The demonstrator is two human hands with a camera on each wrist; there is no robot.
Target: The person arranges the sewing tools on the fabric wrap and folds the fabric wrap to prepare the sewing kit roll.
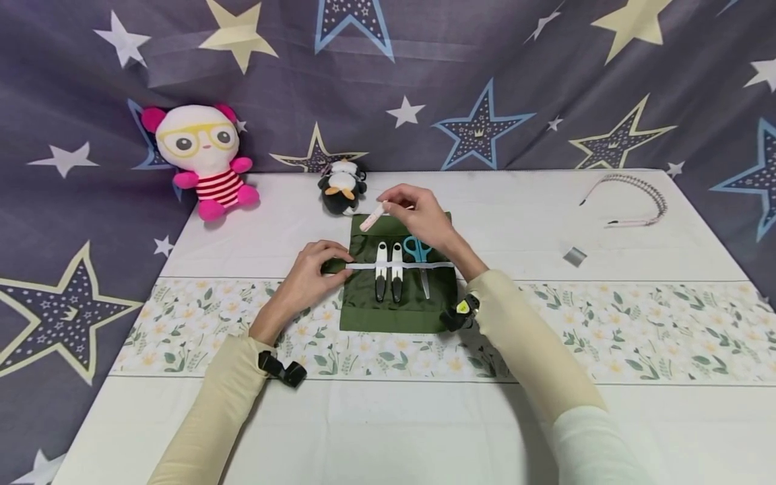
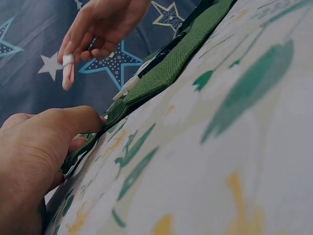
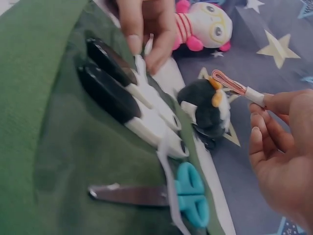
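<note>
A green fabric tool roll [image 1: 364, 316] lies open on the table, with a white elastic strap [image 1: 360, 266] across it. Under the strap sit two white-and-black slim tools [image 3: 110, 93], each with a hole in its white end, and scissors [image 3: 193, 193] with turquoise handles. My left hand [image 1: 315, 266] pinches the roll's left edge at the strap's end, thumb and fingers on either side. Above the roll's far edge, my right hand [image 1: 418, 212] holds a small folded bundle of pink-and-white strips [image 3: 230, 82] by its white band, between thumb and fingertips.
Behind the roll sits a penguin plush [image 1: 341, 188]; a pink-and-white panda plush [image 1: 209, 158] is at the back left. To the right lie a small grey square [image 1: 574, 256] and a headband [image 1: 657, 199]. A floral runner [image 1: 606, 330] crosses the white table.
</note>
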